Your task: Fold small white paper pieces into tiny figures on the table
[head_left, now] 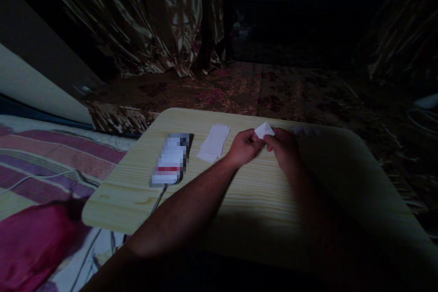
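A small piece of folded white paper (263, 129) with a pointed top is held between my two hands over the far part of the table. My left hand (245, 148) pinches its lower left side. On the right, my right hand (283, 146) grips the other side, its thumb lying across the lower edge. Left of my hands lies a loose stack of white paper strips (214, 142). Several small pale folded pieces (307, 131) sit in a row in the shade, just right of my right hand.
A phone (171, 159) with a blurred lit screen and a cable (158, 200) lies on the wooden table (137, 205) at the left. A striped bed cover (58, 159) and a magenta cloth (37, 242) are beyond the left edge. Patterned curtains (185, 18) hang behind.
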Tool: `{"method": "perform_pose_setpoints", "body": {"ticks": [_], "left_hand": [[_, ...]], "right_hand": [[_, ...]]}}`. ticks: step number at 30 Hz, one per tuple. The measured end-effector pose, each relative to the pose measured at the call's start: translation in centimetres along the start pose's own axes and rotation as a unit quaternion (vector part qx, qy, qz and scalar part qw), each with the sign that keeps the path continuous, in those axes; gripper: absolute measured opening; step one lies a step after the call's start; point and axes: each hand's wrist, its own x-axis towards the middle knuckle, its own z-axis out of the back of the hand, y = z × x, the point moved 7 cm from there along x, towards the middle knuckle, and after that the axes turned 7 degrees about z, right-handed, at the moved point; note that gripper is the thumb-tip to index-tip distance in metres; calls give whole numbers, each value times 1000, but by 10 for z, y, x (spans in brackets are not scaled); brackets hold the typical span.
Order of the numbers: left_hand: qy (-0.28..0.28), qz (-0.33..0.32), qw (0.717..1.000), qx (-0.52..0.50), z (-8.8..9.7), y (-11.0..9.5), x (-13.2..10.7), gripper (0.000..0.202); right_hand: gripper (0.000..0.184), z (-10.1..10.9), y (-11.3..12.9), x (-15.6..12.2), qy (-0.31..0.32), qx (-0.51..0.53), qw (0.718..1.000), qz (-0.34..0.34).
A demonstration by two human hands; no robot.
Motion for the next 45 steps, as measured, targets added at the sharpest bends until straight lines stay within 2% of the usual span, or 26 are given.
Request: {"method": "perform_pose_setpoints", "body": {"ticks": [12,18,21,27,31,37,41,45], "left_hand": [[16,17,999,-29,-3,-3,-1,26],[8,19,998,-54,0,-2,0,24],[5,21,997,-73,1,0,2,27],[0,30,995,-93,2,0,2,29],[-16,47,990,-131,6,0,2,30],[-10,57,983,-174,7,1,5,27],[-12,51,983,-177,6,0,4,25],[-12,47,985,-164,7,0,4,26]], "right_hand": [[19,2,1,1,-15,3,1000,-5],[23,-2,-3,0,-24,46,999,-6],[25,-3,-5,1,-17,53,998,-6],[24,-2,1,0,0,7,1000,4],[23,-5,1,-1,15,30,999,-1],[22,-9,-5,0,31,61,998,4],[21,-10,-3,-1,44,72,996,-1],[18,-8,4,-2,49,41,998,5]]}}
